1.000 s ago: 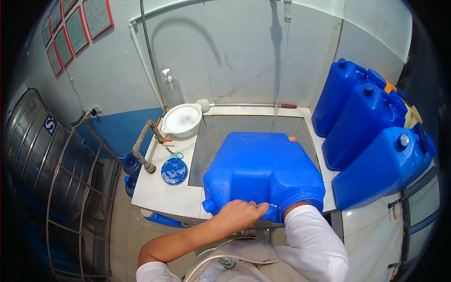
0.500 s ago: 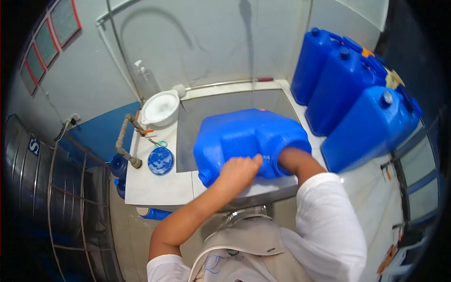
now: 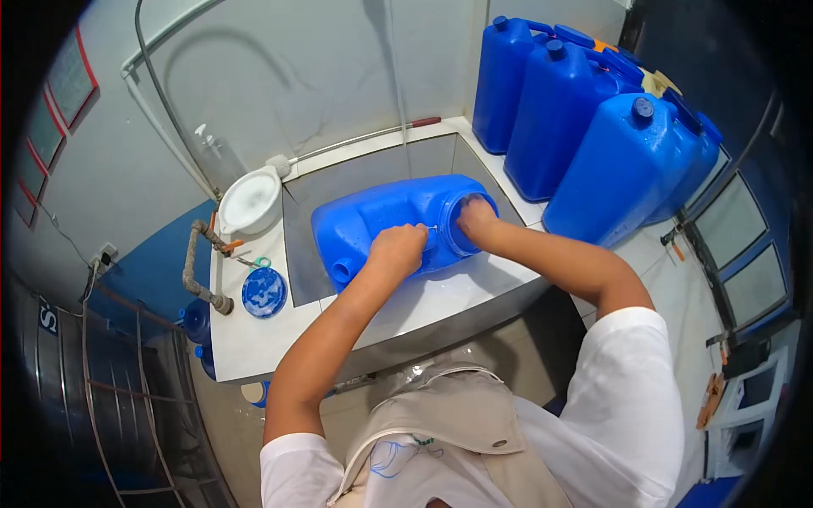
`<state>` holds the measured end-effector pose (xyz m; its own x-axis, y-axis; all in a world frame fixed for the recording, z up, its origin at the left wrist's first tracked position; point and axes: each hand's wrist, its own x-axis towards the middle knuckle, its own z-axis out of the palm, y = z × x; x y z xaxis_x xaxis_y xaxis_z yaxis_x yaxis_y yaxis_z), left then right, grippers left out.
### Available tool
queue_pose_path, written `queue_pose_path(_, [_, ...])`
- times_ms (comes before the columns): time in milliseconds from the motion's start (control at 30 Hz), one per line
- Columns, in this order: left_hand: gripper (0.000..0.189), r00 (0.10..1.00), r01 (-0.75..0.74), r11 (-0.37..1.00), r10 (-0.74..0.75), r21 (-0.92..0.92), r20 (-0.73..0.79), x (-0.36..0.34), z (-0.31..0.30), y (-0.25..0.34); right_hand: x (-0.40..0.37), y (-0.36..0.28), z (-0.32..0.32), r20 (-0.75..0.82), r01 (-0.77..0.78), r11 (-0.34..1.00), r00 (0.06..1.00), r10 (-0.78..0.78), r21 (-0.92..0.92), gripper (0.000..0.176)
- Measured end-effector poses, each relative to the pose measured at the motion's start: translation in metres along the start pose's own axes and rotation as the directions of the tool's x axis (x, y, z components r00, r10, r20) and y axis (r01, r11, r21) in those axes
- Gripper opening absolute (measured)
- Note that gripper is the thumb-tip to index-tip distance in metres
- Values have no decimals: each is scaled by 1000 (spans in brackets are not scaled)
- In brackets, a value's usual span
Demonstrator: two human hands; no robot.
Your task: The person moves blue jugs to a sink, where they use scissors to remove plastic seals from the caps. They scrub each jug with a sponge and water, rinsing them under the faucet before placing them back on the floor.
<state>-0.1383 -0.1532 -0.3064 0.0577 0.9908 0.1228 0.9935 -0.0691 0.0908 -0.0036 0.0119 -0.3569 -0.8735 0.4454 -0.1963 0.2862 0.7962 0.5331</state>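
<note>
A big blue plastic jerry can [image 3: 364,212] lies on its side over the sink basin, its wide round mouth facing right and its small spout at the lower left. My left hand [image 3: 398,251] is closed around its handle. Inside the wide mouth are the curled fingers of my right hand [image 3: 477,218]; the rim and shadow partly hide them, and whatever they hold cannot be made out. Water droplets show on the can's surface.
Several blue jerry cans [image 3: 563,127] stand on the right ledge. Along the left counter are a white basin [image 3: 251,201], a blue lid with suds [image 3: 264,292], scissors [image 3: 261,263], a bent pipe [image 3: 193,267] and a pump bottle [image 3: 218,157]. A long-handled brush [image 3: 364,141] lies behind the sink [image 3: 301,254].
My right hand has drawn back from deep inside the can to its mouth. The can has turned, so its mouth shows more. My view has shifted right. My left hand stays on the handle.
</note>
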Motion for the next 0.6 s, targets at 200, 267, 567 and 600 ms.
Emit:
queue_pose_path(200, [10,990,-4,999,0,-33,-138,-46,30,24,16,-36,30,215,-30,749,965,-152,662,32])
queue_pose_path(267, [9,983,-6,999,12,33,-186,-63,30,35,35,-45,45,169,-52,731,982,-87,680,32])
queue_pose_path(567, [13,989,-81,996,75,-47,-129,-103,-16,44,121,-85,71,74,-92,723,996,57,685,31])
queue_pose_path(600, [14,993,-91,994,87,-63,-75,-104,-16,43,125,-87,72,69,-90,726,996,58,682,31])
